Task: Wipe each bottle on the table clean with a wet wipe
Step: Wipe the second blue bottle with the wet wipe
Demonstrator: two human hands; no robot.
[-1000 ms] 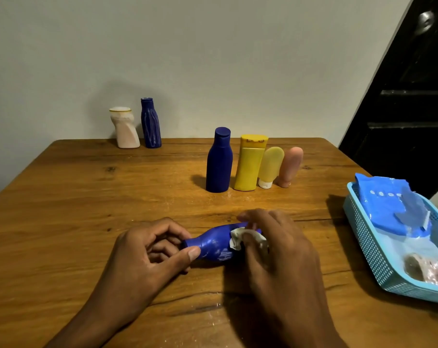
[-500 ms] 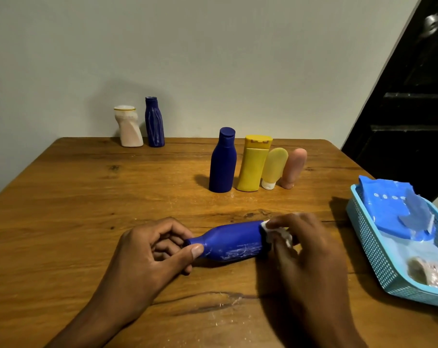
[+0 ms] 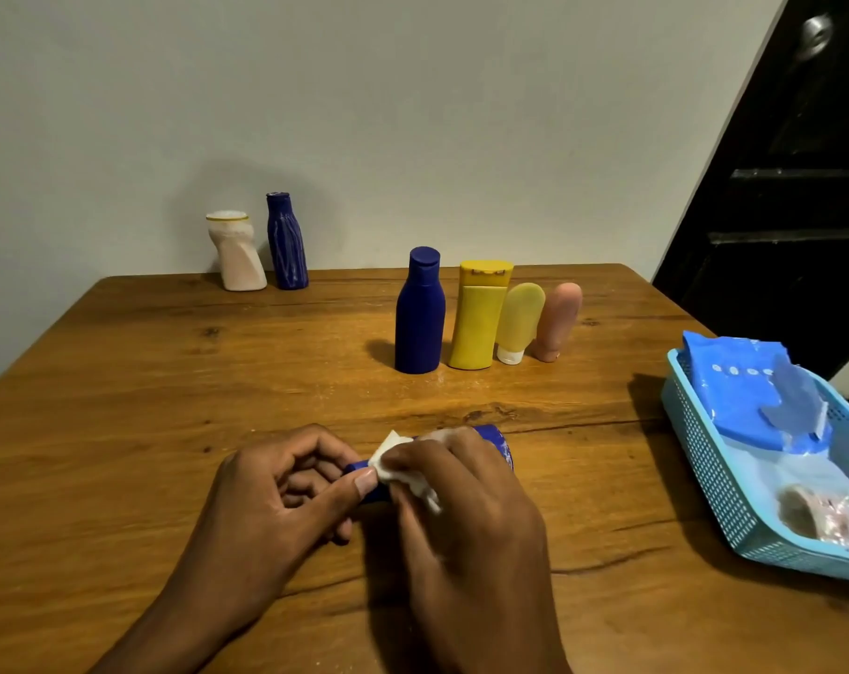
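A blue bottle (image 3: pixel 498 442) lies on its side on the wooden table (image 3: pixel 169 406), mostly hidden under my hands. My left hand (image 3: pixel 276 498) pinches its cap end between thumb and curled fingers. My right hand (image 3: pixel 466 508) covers the bottle's body and holds a white wet wipe (image 3: pixel 403 467) pressed against it near the neck. Behind them stand a dark blue bottle (image 3: pixel 420 313), a yellow bottle (image 3: pixel 478 316), a pale yellow tube (image 3: pixel 520 323) and a pink tube (image 3: pixel 558 321).
At the back left a cream bottle (image 3: pixel 235 252) and a ribbed blue bottle (image 3: pixel 286 243) stand by the wall. A light blue basket (image 3: pixel 704 469) at the right edge holds a blue wipes pack (image 3: pixel 743 386) and a crumpled used wipe (image 3: pixel 816 515).
My right hand has slid the wipe leftward along the bottle, from its base end to the neck beside my left thumb. My left hand has stayed in place.
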